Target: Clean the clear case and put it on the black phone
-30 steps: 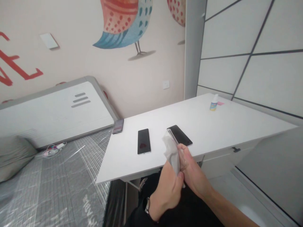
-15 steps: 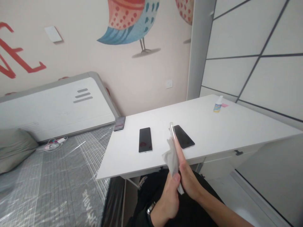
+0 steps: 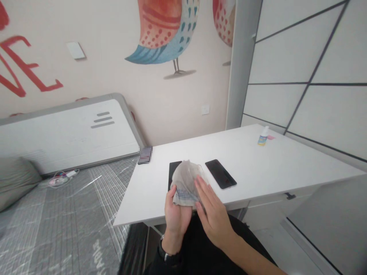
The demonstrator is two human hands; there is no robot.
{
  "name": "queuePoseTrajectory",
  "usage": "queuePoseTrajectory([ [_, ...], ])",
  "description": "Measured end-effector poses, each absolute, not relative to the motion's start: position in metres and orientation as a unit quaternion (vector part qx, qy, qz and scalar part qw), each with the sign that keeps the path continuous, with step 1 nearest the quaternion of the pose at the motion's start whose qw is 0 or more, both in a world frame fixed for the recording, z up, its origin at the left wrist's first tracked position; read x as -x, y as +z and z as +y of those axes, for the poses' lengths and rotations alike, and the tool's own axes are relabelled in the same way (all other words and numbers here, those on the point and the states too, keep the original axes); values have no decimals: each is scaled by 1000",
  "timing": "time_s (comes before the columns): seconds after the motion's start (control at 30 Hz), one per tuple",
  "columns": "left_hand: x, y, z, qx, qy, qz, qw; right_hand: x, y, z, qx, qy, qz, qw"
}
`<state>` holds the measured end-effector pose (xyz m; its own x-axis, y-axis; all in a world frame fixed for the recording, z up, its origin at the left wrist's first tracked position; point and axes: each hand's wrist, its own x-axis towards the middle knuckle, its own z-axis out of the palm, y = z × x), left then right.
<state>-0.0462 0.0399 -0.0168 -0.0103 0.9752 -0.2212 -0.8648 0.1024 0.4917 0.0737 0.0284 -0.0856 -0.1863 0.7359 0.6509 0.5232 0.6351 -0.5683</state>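
My left hand point(image 3: 177, 217) is closed around a light grey cloth point(image 3: 186, 181), which is spread upright above the near edge of the table. Blue print runs along the cloth's lower edge. A clear, thin edge, like that of a transparent phone case point(image 3: 203, 170), shows at the cloth's upper right; the rest is hidden. My right hand point(image 3: 213, 215) lies against the cloth's right side with its fingers stretched out. Behind the cloth, one black phone point(image 3: 173, 168) is partly covered. Another black phone point(image 3: 220, 174) lies face up to the right.
The white table point(image 3: 243, 164) carries a small spray bottle point(image 3: 263, 136) and a pink piece point(image 3: 271, 137) at its far right. A blurred item point(image 3: 145, 155) sits at the far left corner. To the left is a plastic-covered mattress point(image 3: 71, 217); a wardrobe point(image 3: 286, 57) stands right.
My hands have turned from edge-on, palms together, to spread apart, with the cloth's broad face towards me. My left hand and the cloth moved left, in front of the left phone.
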Motion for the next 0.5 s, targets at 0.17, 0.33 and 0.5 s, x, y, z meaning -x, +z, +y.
queuePoseTrajectory([
  [0.17,65,-21,36,-125,730,287,608,-78,-78,60,451,162,-712,513],
  [0.33,60,-21,19,-199,671,289,654,-92,-63,47,449,215,-660,562],
  [0.5,33,-17,5,-221,610,288,705,-113,-66,30,434,305,-605,594],
])
